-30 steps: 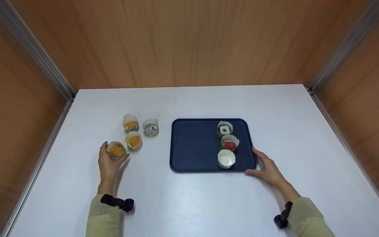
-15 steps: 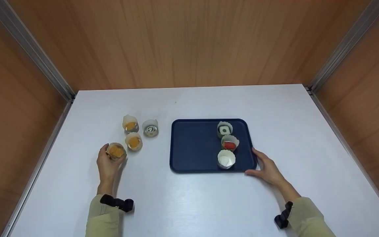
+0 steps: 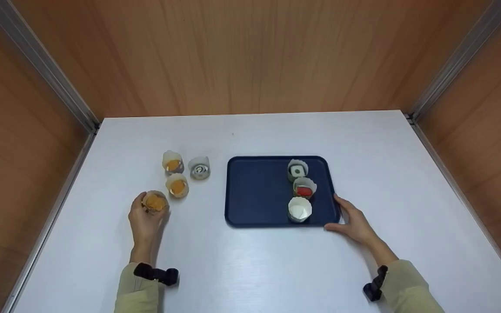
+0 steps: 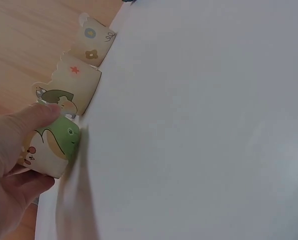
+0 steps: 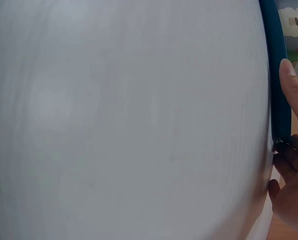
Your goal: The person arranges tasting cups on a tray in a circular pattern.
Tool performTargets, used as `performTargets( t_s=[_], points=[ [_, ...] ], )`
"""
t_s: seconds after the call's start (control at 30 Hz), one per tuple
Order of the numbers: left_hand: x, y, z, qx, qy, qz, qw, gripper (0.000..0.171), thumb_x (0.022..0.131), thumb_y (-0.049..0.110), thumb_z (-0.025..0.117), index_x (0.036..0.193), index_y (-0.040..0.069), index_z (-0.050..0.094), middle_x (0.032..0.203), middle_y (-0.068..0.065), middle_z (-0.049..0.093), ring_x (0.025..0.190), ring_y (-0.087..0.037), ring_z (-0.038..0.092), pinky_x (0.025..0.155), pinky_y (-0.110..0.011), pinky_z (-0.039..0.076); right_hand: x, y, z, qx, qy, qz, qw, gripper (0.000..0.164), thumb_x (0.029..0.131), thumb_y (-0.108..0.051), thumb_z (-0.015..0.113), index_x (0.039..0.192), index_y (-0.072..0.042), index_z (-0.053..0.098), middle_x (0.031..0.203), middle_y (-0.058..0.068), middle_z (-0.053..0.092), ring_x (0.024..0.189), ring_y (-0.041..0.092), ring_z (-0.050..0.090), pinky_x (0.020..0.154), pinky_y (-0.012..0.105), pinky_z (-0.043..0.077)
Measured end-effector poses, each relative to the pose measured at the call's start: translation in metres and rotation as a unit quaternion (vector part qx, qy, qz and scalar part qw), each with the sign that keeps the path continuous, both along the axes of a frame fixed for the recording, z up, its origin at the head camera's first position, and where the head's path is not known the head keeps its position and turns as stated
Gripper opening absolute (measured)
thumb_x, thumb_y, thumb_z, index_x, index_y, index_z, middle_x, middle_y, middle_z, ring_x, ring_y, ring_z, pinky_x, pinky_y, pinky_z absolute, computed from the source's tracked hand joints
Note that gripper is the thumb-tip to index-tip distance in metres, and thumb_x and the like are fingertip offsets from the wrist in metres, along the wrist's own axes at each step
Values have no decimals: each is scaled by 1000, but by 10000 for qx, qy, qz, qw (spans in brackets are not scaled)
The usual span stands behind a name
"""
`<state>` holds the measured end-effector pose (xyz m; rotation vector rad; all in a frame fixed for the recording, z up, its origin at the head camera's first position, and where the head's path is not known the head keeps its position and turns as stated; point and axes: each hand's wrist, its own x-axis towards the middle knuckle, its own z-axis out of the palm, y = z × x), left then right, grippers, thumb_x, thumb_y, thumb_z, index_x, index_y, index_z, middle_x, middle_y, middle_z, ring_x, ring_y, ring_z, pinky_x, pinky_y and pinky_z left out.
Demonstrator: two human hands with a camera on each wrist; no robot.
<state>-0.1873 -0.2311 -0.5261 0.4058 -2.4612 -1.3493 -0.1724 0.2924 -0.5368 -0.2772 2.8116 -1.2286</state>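
Observation:
In the head view my left hand [image 3: 144,224] grips a paper baking cup [image 3: 155,202] with an orange filling. The left wrist view shows animal pictures on this cup's side [image 4: 51,150], with my thumb at its rim. Just beyond it stand two more orange-filled cups, a nearer cup [image 3: 177,186] and a farther cup [image 3: 172,163]. Beside them is a cup with a dark-and-white swirl [image 3: 199,168]. My right hand [image 3: 355,225] holds the near right corner of a dark blue tray [image 3: 255,191], thumb on the front rim and fingers along the right side.
On the tray's right side, three cups form a column: one with a white piece [image 3: 297,170], one with a red piece [image 3: 304,189], and a white-looking cup [image 3: 299,210] nearest me. Wooden panels [image 3: 250,56] enclose the white table [image 3: 242,269] at the back and sides.
My left hand has drawn its cup slightly toward me, away from the neighbouring cup, with the thumb now closer around it. My right hand and the tray have stayed put.

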Motion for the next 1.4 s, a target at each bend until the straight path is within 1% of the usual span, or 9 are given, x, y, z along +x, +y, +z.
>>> performTargets(
  t_s=[0.23,0.37,0.7,0.97,1.17,1.4],
  points=[
    [6,9,6,242,-120,6,9996,66,70,-3,69,127,-9,36,126,-26,40,115,-37,39,93,-42,37,0,1,0,-45,89,-2,10000,94,63,-35,78,137,-2,29,139,19,29,127,34,24,102,44,23],
    [10,15,11,311,-52,-19,9995,66,69,-2,70,126,-10,37,125,-26,41,113,-36,41,91,-42,39,1,1,0,-85,115,17,9999,94,63,-34,78,137,-2,29,138,19,30,127,33,25,101,45,23],
    [16,30,25,189,143,-90,9997,67,66,1,74,123,-11,41,121,-26,45,108,-36,45,86,-42,42,0,1,0,-39,91,4,10000,94,63,-35,77,137,-2,29,139,19,29,127,33,24,102,44,22],
    [21,45,35,175,285,-231,9992,67,64,1,76,121,-11,43,118,-26,48,105,-36,48,83,-42,44,0,1,1,-17,106,16,9999,94,63,-34,78,137,-1,29,138,19,30,126,34,25,102,44,22],
    [22,58,40,198,422,-379,9982,67,63,1,77,120,-10,45,116,-25,50,103,-34,49,81,-40,46,0,1,1,-19,99,27,9999,94,64,-34,77,137,-1,29,138,19,30,127,33,25,102,44,22],
    [19,72,40,252,463,-577,9969,68,62,1,78,121,-10,45,116,-24,51,102,-33,51,80,-39,47,1,0,0,-3,42,26,10000,93,64,-36,77,137,-2,29,139,19,29,127,34,24,102,45,22]
  ],
)
